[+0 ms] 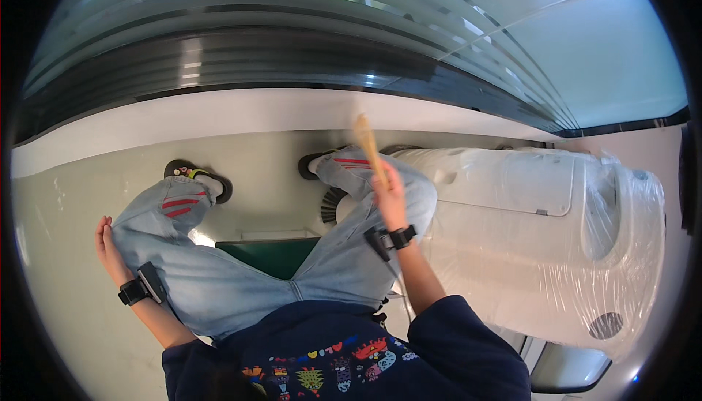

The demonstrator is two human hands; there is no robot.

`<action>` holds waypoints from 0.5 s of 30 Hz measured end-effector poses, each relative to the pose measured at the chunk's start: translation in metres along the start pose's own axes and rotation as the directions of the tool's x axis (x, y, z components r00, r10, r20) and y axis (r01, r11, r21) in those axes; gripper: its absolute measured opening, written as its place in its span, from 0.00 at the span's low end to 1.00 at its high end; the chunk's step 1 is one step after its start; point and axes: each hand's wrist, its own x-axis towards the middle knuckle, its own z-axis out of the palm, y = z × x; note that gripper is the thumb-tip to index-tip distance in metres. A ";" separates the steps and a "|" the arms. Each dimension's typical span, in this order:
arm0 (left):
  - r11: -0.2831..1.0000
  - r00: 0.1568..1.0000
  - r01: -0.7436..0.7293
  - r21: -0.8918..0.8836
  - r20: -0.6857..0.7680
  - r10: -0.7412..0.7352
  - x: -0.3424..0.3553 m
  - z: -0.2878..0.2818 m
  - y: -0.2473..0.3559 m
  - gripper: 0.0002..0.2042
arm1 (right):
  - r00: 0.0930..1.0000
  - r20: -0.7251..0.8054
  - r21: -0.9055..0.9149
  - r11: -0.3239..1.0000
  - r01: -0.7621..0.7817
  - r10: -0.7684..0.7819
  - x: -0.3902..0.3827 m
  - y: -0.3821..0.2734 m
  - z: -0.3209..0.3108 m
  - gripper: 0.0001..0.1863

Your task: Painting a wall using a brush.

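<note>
My right hand [391,200] is closed around the lower end of a tan, wooden-looking stick tool [367,145], held above my right knee. The tool points up and away toward the low white wall; its far end is blurred, so its exact kind cannot be told. Over at the outer side of my left knee, my left hand [110,247] hangs with its fingers stretched out and nothing in them. Both wrists carry black strapped devices.
I sit on a green seat [270,255], knees apart. A large white machine [504,255] wrapped in clear plastic stands close on my right, a round black brush [333,203] at its base. Ahead runs a low white wall [256,112] with a dark ledge and striped glass [585,50] above.
</note>
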 end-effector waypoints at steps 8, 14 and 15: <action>0.999 1.000 0.011 -0.052 -0.005 -0.012 0.005 -0.004 -0.010 0.13 | 0.940 -0.341 -0.109 0.994 -0.024 -0.014 0.031 -0.006 -0.129 0.18; 0.998 1.000 0.005 -0.060 0.001 -0.005 0.000 0.000 0.001 0.14 | 0.884 -0.467 -0.144 0.988 -0.047 -0.026 0.049 0.023 -0.121 0.16; 0.999 1.000 0.010 -0.053 -0.017 -0.011 -0.006 -0.002 0.006 0.14 | 0.897 -0.441 -0.103 0.990 -0.091 0.036 0.049 0.017 -0.103 0.15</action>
